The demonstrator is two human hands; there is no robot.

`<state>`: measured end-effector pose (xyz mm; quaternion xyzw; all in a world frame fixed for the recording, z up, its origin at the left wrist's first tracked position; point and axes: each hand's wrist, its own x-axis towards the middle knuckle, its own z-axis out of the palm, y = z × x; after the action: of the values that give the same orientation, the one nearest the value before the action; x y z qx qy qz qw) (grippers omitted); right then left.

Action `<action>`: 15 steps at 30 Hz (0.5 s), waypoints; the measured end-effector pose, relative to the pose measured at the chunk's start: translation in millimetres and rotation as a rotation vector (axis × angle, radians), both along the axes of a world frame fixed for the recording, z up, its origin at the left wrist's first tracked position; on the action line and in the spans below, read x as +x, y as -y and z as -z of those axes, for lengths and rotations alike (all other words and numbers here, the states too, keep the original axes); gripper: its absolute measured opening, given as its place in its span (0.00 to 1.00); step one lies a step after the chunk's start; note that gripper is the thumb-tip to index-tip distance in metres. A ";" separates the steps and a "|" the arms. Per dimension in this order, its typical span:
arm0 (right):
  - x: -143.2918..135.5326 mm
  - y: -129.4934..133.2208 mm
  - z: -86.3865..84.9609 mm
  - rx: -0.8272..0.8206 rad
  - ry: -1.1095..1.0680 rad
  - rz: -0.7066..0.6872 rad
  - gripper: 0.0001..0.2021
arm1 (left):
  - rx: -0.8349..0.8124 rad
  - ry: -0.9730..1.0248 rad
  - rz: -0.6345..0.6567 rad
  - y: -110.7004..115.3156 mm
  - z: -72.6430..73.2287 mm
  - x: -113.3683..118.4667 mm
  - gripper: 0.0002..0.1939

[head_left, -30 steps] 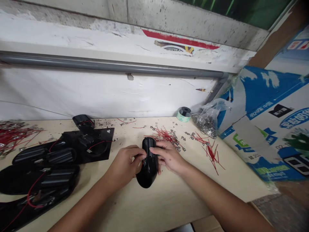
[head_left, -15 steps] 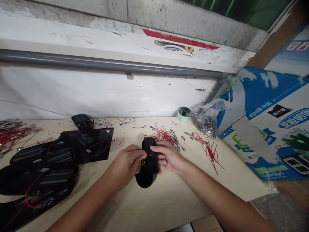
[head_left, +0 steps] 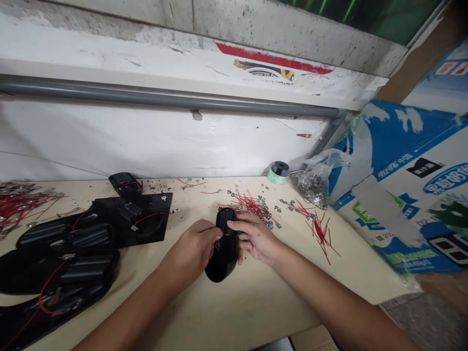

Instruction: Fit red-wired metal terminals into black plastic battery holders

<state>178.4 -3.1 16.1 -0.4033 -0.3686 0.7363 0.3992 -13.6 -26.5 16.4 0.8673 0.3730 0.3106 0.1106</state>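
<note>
A glossy black oval housing (head_left: 222,261) is held above the table, its battery-like ribbed end pointing away from me. My right hand (head_left: 256,236) grips its right side, thumb on top and fingers underneath. At its left edge my left hand (head_left: 199,246) is closed in a pinch beside small metal and red bits; what lies between the fingertips is too small to make out. Just behind the housing lies a pile of red wires with metal tabs (head_left: 252,204).
Black housings with red wires (head_left: 86,268) and a black sheet (head_left: 155,229) cover the left side. A red wire heap (head_left: 18,204) is far left. At the back right are a tape roll (head_left: 278,173) and a bag of metal parts (head_left: 312,183). A printed carton (head_left: 409,185) stands right.
The near end of the black housing has shifted very slightly away from me. Both hands keep nearly the same hold and position.
</note>
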 end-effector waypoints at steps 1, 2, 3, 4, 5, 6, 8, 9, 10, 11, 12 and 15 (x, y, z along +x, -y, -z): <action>0.0 0.1 -1.0 -0.012 -0.009 -0.008 0.18 | 0.014 -0.009 0.003 0.1 -0.3 0.3 0.16; 0.2 0.2 -1.8 -0.021 -0.014 -0.017 0.18 | 0.026 -0.019 0.007 0.2 -0.5 0.5 0.16; 0.4 0.3 -2.3 -0.025 -0.015 -0.024 0.18 | 0.030 -0.022 0.011 0.4 -0.6 0.6 0.16; 0.6 0.3 -2.4 -0.021 -0.012 -0.028 0.18 | 0.023 -0.009 0.011 0.5 -0.5 0.6 0.16; 0.8 0.3 -2.0 -0.009 -0.007 -0.031 0.18 | 0.004 0.021 0.006 0.6 -0.2 0.3 0.15; 1.0 0.2 -1.3 0.006 0.000 -0.038 0.17 | -0.025 0.056 -0.002 0.6 0.3 -0.1 0.14; 1.2 0.1 0.8 0.036 0.018 -0.059 0.17 | -0.082 0.114 -0.016 0.5 1.9 -1.3 0.13; 1.1 -0.1 1.9 0.045 0.027 -0.069 0.17 | -0.101 0.124 -0.018 0.4 2.9 -2.0 0.13; 0.8 -0.2 2.9 0.049 0.037 -0.079 0.17 | -0.112 0.122 -0.016 0.2 3.9 -2.5 0.13; 0.5 -0.5 3.7 0.051 0.045 -0.081 0.17 | -0.114 0.113 -0.015 -0.1 4.8 -2.8 0.13; 0.0 -0.7 4.2 0.054 0.050 -0.077 0.17 | -0.112 0.107 -0.019 -0.5 5.7 -2.9 0.13; -1.4 -1.8 4.8 0.085 0.040 -0.042 0.17 | -0.101 0.148 -0.077 -1.7 6.7 -1.8 0.10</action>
<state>177.0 -1.4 11.3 -0.3931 -0.4158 0.7198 0.3930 -15.4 -24.8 9.7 0.8203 0.4119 0.3588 0.1694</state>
